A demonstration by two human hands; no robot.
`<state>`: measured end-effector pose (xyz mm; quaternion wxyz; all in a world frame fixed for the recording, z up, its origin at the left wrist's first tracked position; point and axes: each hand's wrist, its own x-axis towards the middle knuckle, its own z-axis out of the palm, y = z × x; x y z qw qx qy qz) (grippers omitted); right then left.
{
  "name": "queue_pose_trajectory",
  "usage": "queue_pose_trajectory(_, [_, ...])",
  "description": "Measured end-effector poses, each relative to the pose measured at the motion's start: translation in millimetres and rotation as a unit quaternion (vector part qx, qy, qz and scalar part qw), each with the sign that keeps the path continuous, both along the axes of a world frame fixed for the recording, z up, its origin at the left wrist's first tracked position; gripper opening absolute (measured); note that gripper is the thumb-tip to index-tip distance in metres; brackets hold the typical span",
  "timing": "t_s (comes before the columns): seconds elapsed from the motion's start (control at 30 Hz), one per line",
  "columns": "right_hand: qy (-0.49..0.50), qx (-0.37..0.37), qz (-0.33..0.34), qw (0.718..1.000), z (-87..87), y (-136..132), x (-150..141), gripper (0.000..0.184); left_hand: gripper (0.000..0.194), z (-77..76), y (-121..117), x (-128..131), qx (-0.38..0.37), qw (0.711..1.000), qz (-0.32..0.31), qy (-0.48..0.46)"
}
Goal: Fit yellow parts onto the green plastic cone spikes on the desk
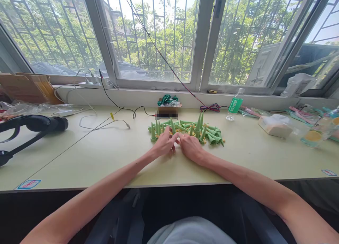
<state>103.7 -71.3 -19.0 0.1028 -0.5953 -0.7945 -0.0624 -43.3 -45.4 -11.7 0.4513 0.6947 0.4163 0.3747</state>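
A heap of green cone-shaped plastic pieces (197, 129) with small yellow bits among them lies on the pale table (106, 155) in front of me. Some cones stand upright, others lie flat. My left hand (164, 145) rests at the heap's near edge, its fingers curled and pinched toward a small piece that I cannot make out. My right hand (191, 147) lies right beside it, fingertips meeting the left hand's, fingers bent around something hidden.
A small box with green bags (167, 104) stands behind the heap. A water bottle (234, 106) stands to the right, a white packet (275, 125) and cups farther right. Black headphones (29, 129) and cables (106, 122) lie at the left. Windows run along the back.
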Motion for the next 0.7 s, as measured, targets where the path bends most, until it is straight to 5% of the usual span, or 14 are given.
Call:
queue_pose_trajectory(0.2, [0.015, -0.015, -0.011, 1.000, 1.6, 0.6, 0.0, 0.021, 0.033, -0.2, -1.5, -0.4, -0.059, 0.998, -0.037, 0.010])
queue_pose_trajectory(0.7, [0.002, -0.001, 0.013, 1.000, 4.5, 1.9, 4.0, 0.022, 0.031, -4.8, 0.9, -2.4, -0.032, 0.995, -0.020, 0.095])
